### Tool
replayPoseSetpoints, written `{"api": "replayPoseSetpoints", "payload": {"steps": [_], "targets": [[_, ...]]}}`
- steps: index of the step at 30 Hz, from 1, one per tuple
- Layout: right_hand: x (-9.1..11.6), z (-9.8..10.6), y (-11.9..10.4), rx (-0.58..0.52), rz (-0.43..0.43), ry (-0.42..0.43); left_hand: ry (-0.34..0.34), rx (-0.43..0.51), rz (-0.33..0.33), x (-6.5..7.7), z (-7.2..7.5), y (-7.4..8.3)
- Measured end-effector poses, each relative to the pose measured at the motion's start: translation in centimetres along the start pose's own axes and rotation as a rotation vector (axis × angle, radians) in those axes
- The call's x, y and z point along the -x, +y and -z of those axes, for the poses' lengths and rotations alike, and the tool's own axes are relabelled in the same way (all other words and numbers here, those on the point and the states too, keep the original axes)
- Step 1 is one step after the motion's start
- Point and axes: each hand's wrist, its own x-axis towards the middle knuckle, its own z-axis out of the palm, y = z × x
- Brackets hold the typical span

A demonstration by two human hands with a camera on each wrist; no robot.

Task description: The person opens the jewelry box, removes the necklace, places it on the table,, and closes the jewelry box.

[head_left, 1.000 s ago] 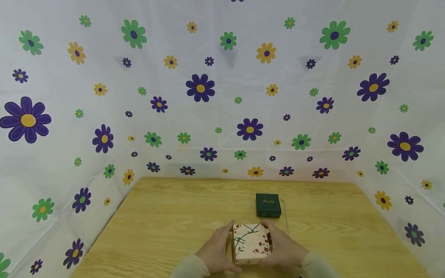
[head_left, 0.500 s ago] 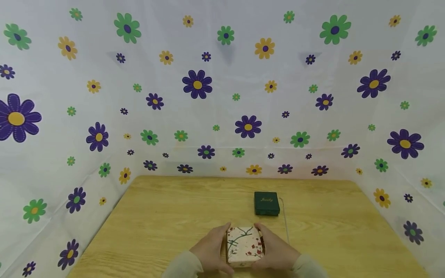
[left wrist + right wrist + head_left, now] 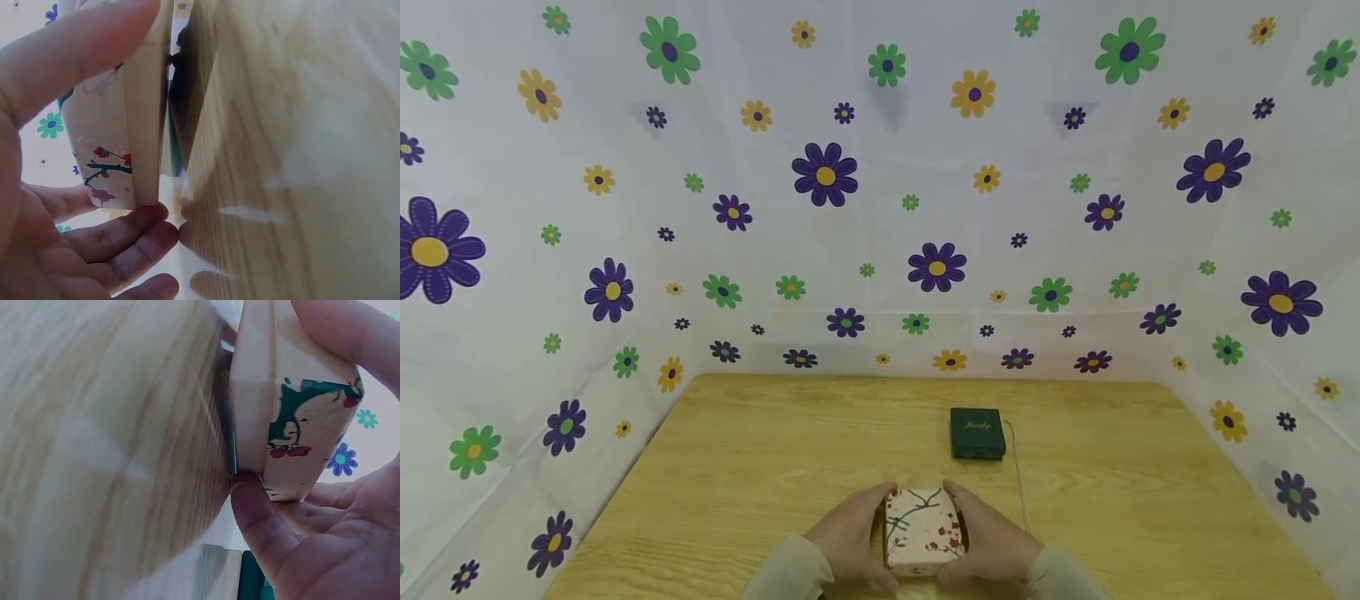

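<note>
At the lower middle of the head view, a small blossom-printed box sits between two bare hands, low over the near part of the wooden table. From where I stand, the left hand takes one side and the right hand the other, a matched hold that I'd guess is meant to keep the box level and stop it slipping sideways. Each thumb lies along the near side of the box while fingertips reach its far corners, so each hand pinches the box from front to back, and the printed top is left uncovered. In the left wrist view the lower fingers are slightly spread, one tip against the plain cream lower band and the lowest held apart from the box; in the right wrist view a fingertip likewise presses that band near the table. Gripping so low probably gives purchase on the base as well as on the patterned part above it. Whether the underside is touching the wood I cannot tell, as it is in shadow. Right of centre, farther back, a dark green box with gold lettering rests well apart from the hands, and a thin chain trails down just beside it, perhaps laid out straight so as not to tangle. Behind everything hangs a flower-patterned white cloth.
</note>
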Motion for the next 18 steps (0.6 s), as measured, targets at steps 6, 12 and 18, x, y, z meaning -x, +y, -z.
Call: {"api": "replayPoseSetpoints", "payload": {"steps": [6,12,18], "targets": [[0.10,-0.09,-0.08,0.016,0.014,-0.005,-0.002,0.015,0.017,0.12,-0.12,-0.54],[0.22,0.03,-0.10,-0.042,0.002,-0.025,-0.016,0.032,0.045,0.02,-0.39,-0.78],[0.09,0.19,-0.28,-0.050,-0.034,-0.010,0.012,-0.001,0.005,0.06,-0.39,-0.61]]}}
